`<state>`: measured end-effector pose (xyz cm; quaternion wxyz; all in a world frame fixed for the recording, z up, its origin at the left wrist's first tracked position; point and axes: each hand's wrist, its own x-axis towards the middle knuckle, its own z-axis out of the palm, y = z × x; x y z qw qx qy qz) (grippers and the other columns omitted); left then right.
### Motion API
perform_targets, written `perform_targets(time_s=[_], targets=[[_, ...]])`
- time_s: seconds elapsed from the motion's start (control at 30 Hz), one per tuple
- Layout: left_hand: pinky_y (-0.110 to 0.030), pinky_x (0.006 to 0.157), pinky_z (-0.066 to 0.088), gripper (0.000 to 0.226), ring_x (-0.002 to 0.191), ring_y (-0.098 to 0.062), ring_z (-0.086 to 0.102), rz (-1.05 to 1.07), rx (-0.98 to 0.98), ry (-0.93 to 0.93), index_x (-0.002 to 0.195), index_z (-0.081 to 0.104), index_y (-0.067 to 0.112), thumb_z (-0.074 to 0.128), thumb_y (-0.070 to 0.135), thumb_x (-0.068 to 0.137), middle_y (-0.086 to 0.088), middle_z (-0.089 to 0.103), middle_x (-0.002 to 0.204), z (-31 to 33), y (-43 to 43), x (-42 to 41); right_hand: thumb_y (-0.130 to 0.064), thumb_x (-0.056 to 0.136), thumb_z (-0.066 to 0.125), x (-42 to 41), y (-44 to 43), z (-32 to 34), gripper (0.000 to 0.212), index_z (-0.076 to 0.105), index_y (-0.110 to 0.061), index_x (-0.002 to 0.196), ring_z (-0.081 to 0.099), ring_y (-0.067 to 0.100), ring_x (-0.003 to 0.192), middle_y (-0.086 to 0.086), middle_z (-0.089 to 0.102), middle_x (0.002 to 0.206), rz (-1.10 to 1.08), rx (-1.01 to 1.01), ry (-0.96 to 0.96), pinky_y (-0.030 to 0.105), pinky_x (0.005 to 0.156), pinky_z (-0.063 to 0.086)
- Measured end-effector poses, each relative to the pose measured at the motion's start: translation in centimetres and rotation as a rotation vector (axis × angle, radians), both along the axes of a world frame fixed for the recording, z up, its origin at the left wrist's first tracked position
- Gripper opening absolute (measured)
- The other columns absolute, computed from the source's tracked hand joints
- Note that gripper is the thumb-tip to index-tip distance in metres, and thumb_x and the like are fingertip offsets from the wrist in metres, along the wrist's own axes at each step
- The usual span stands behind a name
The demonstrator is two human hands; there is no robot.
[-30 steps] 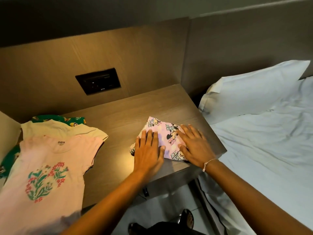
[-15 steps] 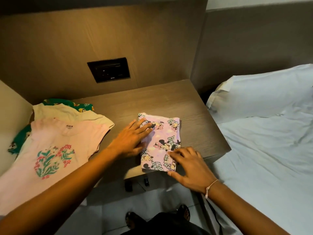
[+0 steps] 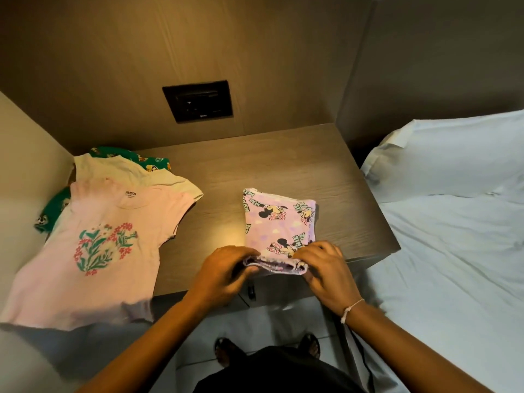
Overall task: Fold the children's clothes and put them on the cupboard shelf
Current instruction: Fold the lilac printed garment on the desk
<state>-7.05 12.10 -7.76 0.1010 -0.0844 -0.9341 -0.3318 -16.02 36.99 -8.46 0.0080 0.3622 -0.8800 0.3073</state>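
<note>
A folded lilac garment with a cartoon mouse print [image 3: 279, 219] lies on the wooden bedside table [image 3: 283, 168], near its front edge. My left hand [image 3: 226, 275] and my right hand [image 3: 326, 272] both pinch its near edge, lifted slightly off the wood. To the left a pink T-shirt with a flower print [image 3: 107, 239] lies flat on top of a cream shirt [image 3: 119, 171] and a green printed garment [image 3: 133, 157]. The pink shirt's hem hangs over the table's front edge.
A black socket plate [image 3: 198, 101] sits in the wooden wall panel behind the table. A bed with white sheets [image 3: 453, 265] and a white pillow [image 3: 445, 157] lies to the right. My feet [image 3: 226, 351] stand on the tiled floor below.
Both hands moved from pressing the lilac garment flat to gripping its near edge. The garment went from a triangle-like shape to a neat rectangle. The view tilted downward.
</note>
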Motion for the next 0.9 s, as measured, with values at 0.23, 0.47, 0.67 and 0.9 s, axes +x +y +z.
perform_targets(time_s=[0.23, 0.47, 0.67, 0.9], targets=[[-0.038, 0.063, 0.057, 0.03, 0.081, -0.02, 0.068, 0.322, 0.612, -0.177, 0.115, 0.05, 0.033, 0.063, 0.041, 0.09, -0.001, 0.068, 0.088, 4.8, 0.6, -4.7, -0.043, 0.086, 0.066, -2.2, -2.3, 4.8, 0.024, 0.059, -0.025, 0.099, 0.063, 0.01, 0.065, -0.008, 0.07, 0.075, -0.253, -0.157, -0.262, 0.031, 0.057, 0.049], [-0.041, 0.065, 0.055, 0.039, 0.074, -0.023, 0.064, 0.37, -0.021, -0.254, 0.117, 0.042, 0.023, 0.06, 0.046, 0.091, 0.001, 0.066, 0.083, 1.9, -0.5, -9.8, -0.046, 0.081, 0.069, -4.8, -5.4, 4.3, 0.042, 0.058, -0.025, 0.115, 0.055, 0.026, 0.106, 0.004, 0.061, 0.112, -0.372, 0.326, -0.166, 0.037, 0.081, 0.047], [-0.028, 0.05, 0.043, 0.04, 0.074, -0.024, 0.061, 0.33, -0.297, -0.009, 0.111, 0.055, 0.012, 0.069, 0.04, 0.086, -0.009, 0.06, 0.102, 0.0, 0.0, -8.6, -0.036, 0.078, 0.072, -4.0, -5.6, 3.4, 0.049, 0.046, -0.027, 0.119, 0.046, 0.025, 0.118, 0.001, 0.053, 0.125, -0.37, 0.281, -0.195, 0.043, 0.094, 0.044], [-0.031, 0.062, 0.048, 0.035, 0.07, -0.017, 0.058, 0.693, -0.23, -0.362, 0.083, 0.058, 0.025, 0.051, 0.059, 0.09, 0.006, 0.062, 0.078, 4.2, -0.3, -3.4, -0.045, 0.08, 0.066, -5.5, -6.2, 4.5, 0.066, 0.039, -0.031, 0.139, 0.048, 0.026, 0.123, 0.001, 0.053, 0.135, -0.139, 0.417, -0.293, 0.043, 0.098, 0.045]])
